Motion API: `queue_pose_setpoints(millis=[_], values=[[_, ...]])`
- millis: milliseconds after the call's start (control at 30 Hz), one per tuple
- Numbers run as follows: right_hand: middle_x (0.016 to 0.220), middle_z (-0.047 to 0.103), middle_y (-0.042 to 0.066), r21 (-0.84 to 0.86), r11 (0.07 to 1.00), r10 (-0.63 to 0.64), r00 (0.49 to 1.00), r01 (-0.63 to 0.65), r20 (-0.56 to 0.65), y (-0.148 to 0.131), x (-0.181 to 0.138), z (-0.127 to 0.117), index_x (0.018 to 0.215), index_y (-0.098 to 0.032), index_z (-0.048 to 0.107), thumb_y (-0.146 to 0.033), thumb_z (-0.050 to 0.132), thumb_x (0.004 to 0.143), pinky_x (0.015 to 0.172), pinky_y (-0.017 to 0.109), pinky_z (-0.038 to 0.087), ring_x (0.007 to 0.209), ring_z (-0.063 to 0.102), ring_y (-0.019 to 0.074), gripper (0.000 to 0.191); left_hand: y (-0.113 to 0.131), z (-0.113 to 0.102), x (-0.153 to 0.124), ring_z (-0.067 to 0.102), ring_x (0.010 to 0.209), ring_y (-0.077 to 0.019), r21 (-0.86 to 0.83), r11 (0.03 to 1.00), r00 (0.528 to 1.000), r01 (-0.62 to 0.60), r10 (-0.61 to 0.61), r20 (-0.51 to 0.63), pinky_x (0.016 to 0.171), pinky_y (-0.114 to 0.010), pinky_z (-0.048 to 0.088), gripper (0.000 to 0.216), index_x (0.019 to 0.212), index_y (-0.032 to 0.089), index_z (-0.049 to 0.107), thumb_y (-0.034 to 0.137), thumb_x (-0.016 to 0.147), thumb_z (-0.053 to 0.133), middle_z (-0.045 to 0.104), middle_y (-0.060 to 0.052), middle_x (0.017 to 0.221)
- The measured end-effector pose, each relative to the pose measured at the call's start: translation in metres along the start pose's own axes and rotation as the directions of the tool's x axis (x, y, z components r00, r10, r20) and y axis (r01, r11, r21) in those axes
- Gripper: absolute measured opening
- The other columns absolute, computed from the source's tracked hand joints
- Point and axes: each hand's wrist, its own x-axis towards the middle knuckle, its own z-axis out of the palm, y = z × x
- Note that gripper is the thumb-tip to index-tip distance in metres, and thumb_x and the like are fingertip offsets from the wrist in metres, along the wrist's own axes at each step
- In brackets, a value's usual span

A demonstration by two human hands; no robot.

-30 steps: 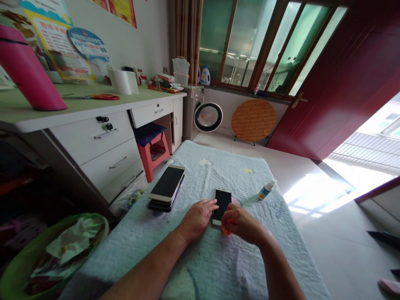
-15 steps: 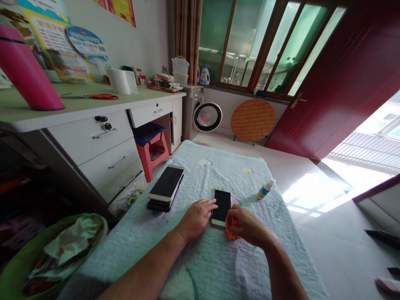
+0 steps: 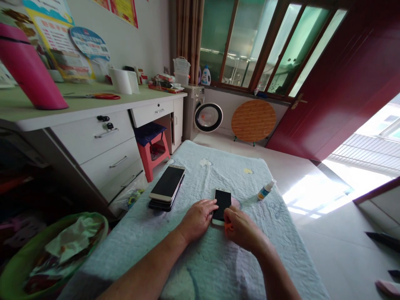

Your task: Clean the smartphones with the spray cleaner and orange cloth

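A white-framed smartphone (image 3: pixel 223 201) lies face up on the pale blue quilted cloth (image 3: pixel 215 166), its screen dark. My left hand (image 3: pixel 199 216) rests along the phone's left edge, fingers stretched out flat and touching it. Closed over the lower right part of the phone, my right hand (image 3: pixel 240 227) grips an orange cloth (image 3: pixel 229 226), most of which is hidden under the fingers. To the left is a stack of phones (image 3: pixel 168 183), the top one gold-framed with a black screen. A small spray bottle (image 3: pixel 266 190) with a white cap stands to the right.
A white desk (image 3: pixel 103 137) with a pink bottle (image 3: pixel 34 68) and scissors (image 3: pixel 96 96) runs along the left. Below it are a red stool (image 3: pixel 153 152) and a green waste bin (image 3: pixel 103 233). A washing machine (image 3: pixel 195 98) with its door open stands behind.
My right hand has moved slightly up and left over the phone's lower right corner, and less of the orange cloth shows. My left hand stays against the phone.
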Motion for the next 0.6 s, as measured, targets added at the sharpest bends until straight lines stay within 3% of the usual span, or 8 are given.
queue_pose_setpoints(millis=[200, 400, 600], values=[[0.079, 0.049, 0.000, 0.018, 0.998, -0.061, 0.997, 0.062, -0.041, -0.010, 0.004, 0.008, 0.075, -0.018, 0.047, -0.002, 0.047, 0.071, 0.061, 0.023, 0.028, 0.067, 0.043, 0.0109, 0.016, 0.003, -0.003, 0.001, 0.051, 0.128, -0.0219, -0.007, 1.000, 1.000, 0.009, -0.009, 0.020, 0.113, -0.041, 0.035, 0.046, 0.120, 0.019, 0.066, 0.007, 0.078, 0.051, 0.056, -0.007, 0.138], [0.092, 0.054, 0.003, 0.084, 0.987, -0.128, 0.989, 0.134, -0.074, -0.027, 0.012, 0.016, 0.090, -0.018, 0.053, -0.004, 0.048, 0.075, 0.070, 0.023, 0.036, 0.080, 0.050, 0.0134, 0.020, 0.004, -0.004, 0.001, 0.052, 0.126, -0.0233, -0.065, 0.998, 1.000, 0.021, -0.021, -0.009, 0.113, -0.040, 0.036, 0.055, 0.127, 0.014, 0.060, 0.007, 0.073, 0.052, 0.060, -0.010, 0.134], [0.090, 0.054, 0.003, 0.051, 0.994, -0.097, 0.993, 0.100, -0.065, -0.028, 0.011, 0.017, 0.092, -0.017, 0.055, -0.006, 0.048, 0.079, 0.067, 0.023, 0.034, 0.076, 0.050, 0.0131, 0.019, 0.004, -0.004, 0.000, 0.051, 0.127, -0.0242, -0.072, 0.997, 1.000, 0.008, -0.007, 0.014, 0.114, -0.040, 0.034, 0.047, 0.118, 0.016, 0.067, 0.009, 0.074, 0.051, 0.058, -0.009, 0.136]])
